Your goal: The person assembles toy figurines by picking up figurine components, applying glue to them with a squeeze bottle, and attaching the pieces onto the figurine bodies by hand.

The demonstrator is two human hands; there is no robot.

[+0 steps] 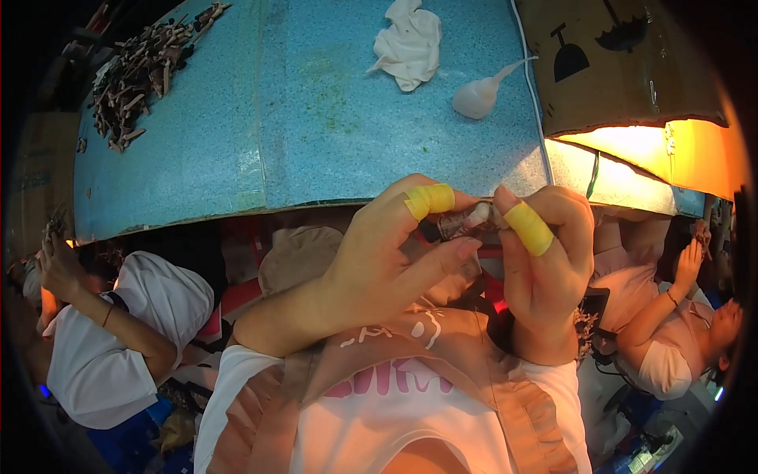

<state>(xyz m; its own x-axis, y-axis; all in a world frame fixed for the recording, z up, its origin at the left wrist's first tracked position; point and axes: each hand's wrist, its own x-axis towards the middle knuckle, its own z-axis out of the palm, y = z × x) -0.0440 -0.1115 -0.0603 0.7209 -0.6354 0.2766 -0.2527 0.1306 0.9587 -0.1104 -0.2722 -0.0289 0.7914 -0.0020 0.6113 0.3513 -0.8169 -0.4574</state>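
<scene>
Head view: where does the small brown-and-pale piece (456,227) sit against the grip?

Between the two hands, over the person's lap and just off the near edge of the blue tabletop (332,162). It lies roughly crosswise, the patterned brown part toward the left, the pale part toward the right.

And the left hand (371,241)?

Its index finger, wrapped in yellow tape (432,201), runs along the far side, and the thumb comes across on the near side. The gap is narrow, with the piece caught in it close to the tips.

What about the right hand (549,257)?

Fingers curled, a taped digit pointing up and inward. Its tip is right by the pale end, but I can't tell whether it pinches the piece or only steadies it; the overlap hides that.

What lies round about?

On the tabletop, a heap of small dark and pale pieces (146,75) at the far left, well apart from the hands. Beyond the fingers are a crumpled white cloth (409,49) and a white squeeze bottle (476,98) with a thin spout, near each other. A cardboard box (608,95) stands at the right, past a white cable (534,103).
</scene>
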